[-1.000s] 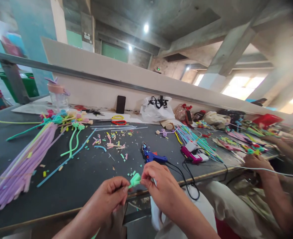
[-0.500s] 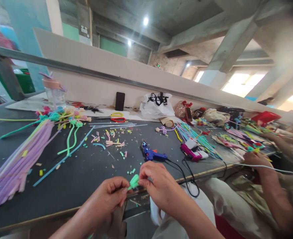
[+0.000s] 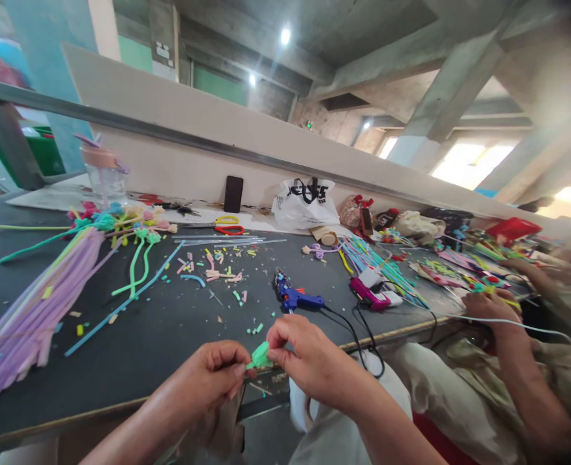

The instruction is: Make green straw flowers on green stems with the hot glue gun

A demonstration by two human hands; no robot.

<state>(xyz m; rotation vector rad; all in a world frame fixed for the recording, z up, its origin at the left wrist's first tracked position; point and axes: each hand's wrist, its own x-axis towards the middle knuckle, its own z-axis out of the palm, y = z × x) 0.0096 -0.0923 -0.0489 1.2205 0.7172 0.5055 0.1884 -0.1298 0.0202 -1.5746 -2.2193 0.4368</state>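
Observation:
A small light-green flower bud (image 3: 259,354) of fuzzy pipe cleaner sits between my two hands at the table's front edge. My left hand (image 3: 212,371) pinches its narrow lower end between thumb and forefinger. From the other side my right hand (image 3: 307,355) has thumb and fingertips closed on the bud's wider end. Just beyond the hands lie short green cut pieces (image 3: 254,329). A blue glue gun (image 3: 299,298) rests on the table past my right hand, its black cord running toward the edge.
Purple pipe cleaners (image 3: 48,303) and finished flowers (image 3: 104,221) lie left. Behind are scissors (image 3: 228,226), a phone (image 3: 234,194), clear sticks (image 3: 227,241) and a white bag (image 3: 305,203). A magenta glue gun (image 3: 367,294) lies right; beyond it a co-worker's hand (image 3: 491,307) holds coloured pieces.
Both hands keep hold of the green bud, which has tilted and looks more compact. My right fingers have shifted slightly left on it. The view has moved a little.

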